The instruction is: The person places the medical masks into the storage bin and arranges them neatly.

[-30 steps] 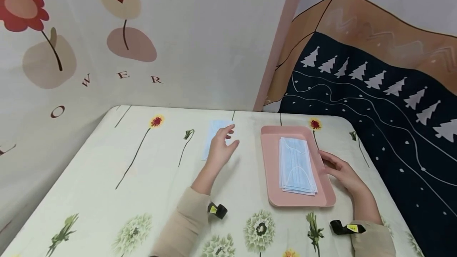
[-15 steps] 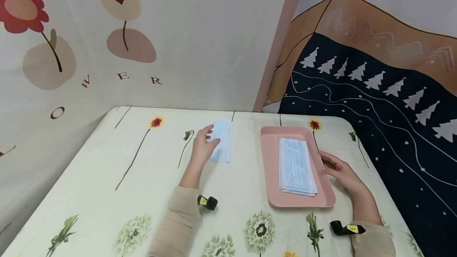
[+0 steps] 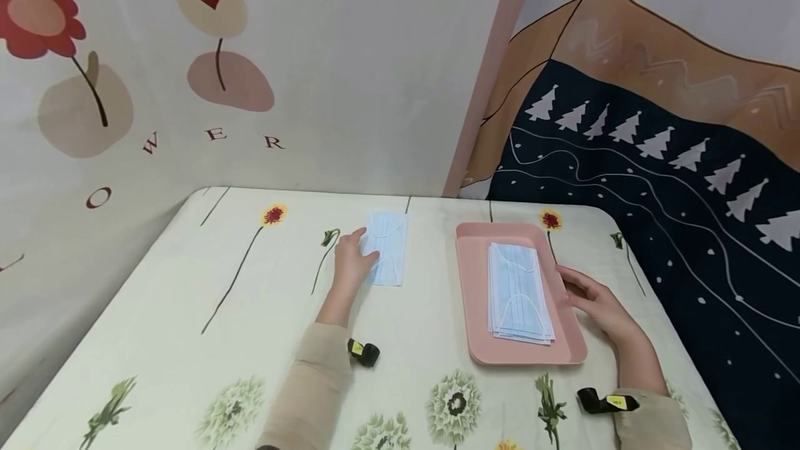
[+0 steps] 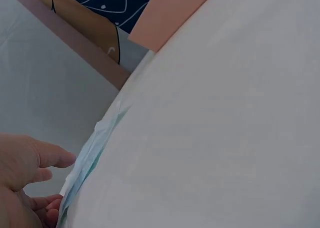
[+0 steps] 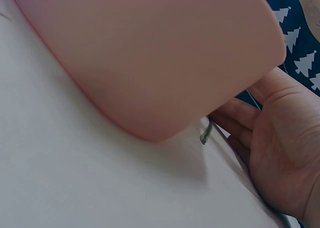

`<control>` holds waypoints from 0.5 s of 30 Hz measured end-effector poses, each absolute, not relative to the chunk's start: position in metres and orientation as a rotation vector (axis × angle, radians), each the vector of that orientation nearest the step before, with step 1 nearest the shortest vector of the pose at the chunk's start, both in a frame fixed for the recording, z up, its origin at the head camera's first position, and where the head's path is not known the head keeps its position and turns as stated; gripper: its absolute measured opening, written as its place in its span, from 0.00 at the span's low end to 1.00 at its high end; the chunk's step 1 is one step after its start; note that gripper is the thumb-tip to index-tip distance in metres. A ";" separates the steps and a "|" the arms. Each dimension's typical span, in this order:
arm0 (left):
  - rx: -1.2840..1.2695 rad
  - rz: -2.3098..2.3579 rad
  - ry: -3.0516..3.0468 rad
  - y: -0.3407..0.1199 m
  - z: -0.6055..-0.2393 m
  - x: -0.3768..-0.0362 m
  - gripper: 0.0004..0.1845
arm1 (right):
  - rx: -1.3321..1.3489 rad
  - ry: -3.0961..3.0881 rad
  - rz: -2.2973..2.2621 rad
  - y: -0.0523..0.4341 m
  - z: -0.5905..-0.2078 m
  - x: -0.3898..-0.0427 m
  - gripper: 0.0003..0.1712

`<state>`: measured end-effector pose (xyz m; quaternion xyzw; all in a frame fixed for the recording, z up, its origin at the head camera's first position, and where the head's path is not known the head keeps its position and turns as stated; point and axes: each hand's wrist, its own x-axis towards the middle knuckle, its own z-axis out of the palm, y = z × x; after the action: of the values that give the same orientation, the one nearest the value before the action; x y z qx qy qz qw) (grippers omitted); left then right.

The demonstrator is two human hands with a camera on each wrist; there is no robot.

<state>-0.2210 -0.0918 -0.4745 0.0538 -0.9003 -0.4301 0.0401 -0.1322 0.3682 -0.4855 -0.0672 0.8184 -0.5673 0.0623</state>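
Note:
A single light-blue face mask [image 3: 389, 248] lies flat on the tablecloth near the far edge. At its left edge is my left hand [image 3: 353, 260], fingers and thumb apart and loosely bent, fingertips right at the border. In the left wrist view the mask [image 4: 90, 155] shows edge-on beside the fingers. A pink tray [image 3: 478, 339] stands to the right, with a stack of blue face masks [image 3: 520, 290] inside. My right hand [image 3: 596, 304] rests against the tray's right side, fingers relaxed. In the right wrist view, the tray's wall [image 5: 175, 62] hides the thumb and some fingertips.
A pale flower-print tablecloth [image 3: 187, 380] covers the table. Behind it hang a light curtain [image 3: 362, 89] with printed flowers and a dark tree-print cloth [image 3: 612, 158]. Each sleeve has a small black device [image 3: 606, 400] near the cuff.
My left hand has moved left off the face mask to its left edge, uncovering it, then lowered slightly toward it. The right hand and the tray have stayed in place.

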 end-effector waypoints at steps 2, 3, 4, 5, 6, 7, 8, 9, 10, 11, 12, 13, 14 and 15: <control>0.179 -1.272 -2.786 -0.090 -0.475 -0.223 0.33 | -0.208 2.476 -1.717 0.368 -0.485 -0.132 0.35; 0.185 -1.252 -2.799 -0.089 -0.474 -0.225 0.33 | -0.213 2.478 -1.718 0.369 -0.485 -0.131 0.35; 0.190 -1.237 -2.810 -0.088 -0.474 -0.226 0.33 | -0.220 2.476 -1.721 0.369 -0.485 -0.131 0.35; 0.194 -1.219 -2.822 -0.088 -0.474 -0.227 0.33 | -0.225 2.474 -1.724 0.369 -0.485 -0.130 0.35; 0.198 -1.200 -2.832 -0.087 -0.473 -0.228 0.33 | -0.229 2.471 -1.727 0.368 -0.485 -0.130 0.35; 0.205 -1.188 -2.840 -0.087 -0.473 -0.228 0.34 | -0.233 2.470 -1.727 0.368 -0.486 -0.130 0.35; 0.211 -1.187 -2.843 -0.087 -0.473 -0.229 0.34 | -0.236 2.469 -1.725 0.368 -0.486 -0.130 0.35; 0.212 -1.182 -2.849 -0.087 -0.473 -0.229 0.34 | -0.237 2.467 -1.725 0.368 -0.486 -0.130 0.35; 0.214 -1.184 -2.852 -0.087 -0.473 -0.230 0.34 | -0.238 2.465 -1.725 0.368 -0.486 -0.130 0.35; 0.210 -1.195 -2.848 -0.087 -0.473 -0.230 0.34 | -0.239 2.466 -1.723 0.368 -0.486 -0.130 0.35; 0.204 -1.201 -2.844 -0.087 -0.473 -0.231 0.34 | -0.244 2.469 -1.722 0.368 -0.486 -0.130 0.35; 0.197 -1.214 -2.836 -0.088 -0.474 -0.231 0.34 | -0.248 2.474 -1.719 0.368 -0.486 -0.130 0.35; 0.186 -1.227 -2.827 -0.088 -0.475 -0.232 0.34 | -0.250 2.477 -1.716 0.368 -0.486 -0.130 0.35; 0.179 -1.237 -2.819 -0.089 -0.475 -0.232 0.33 | -0.253 2.477 -1.717 0.368 -0.485 -0.131 0.35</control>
<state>-0.2319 -0.0891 -0.4755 0.0580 -0.9138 -0.4009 0.0289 -0.1306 0.3682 -0.4854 -0.0834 0.8177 -0.5666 0.0585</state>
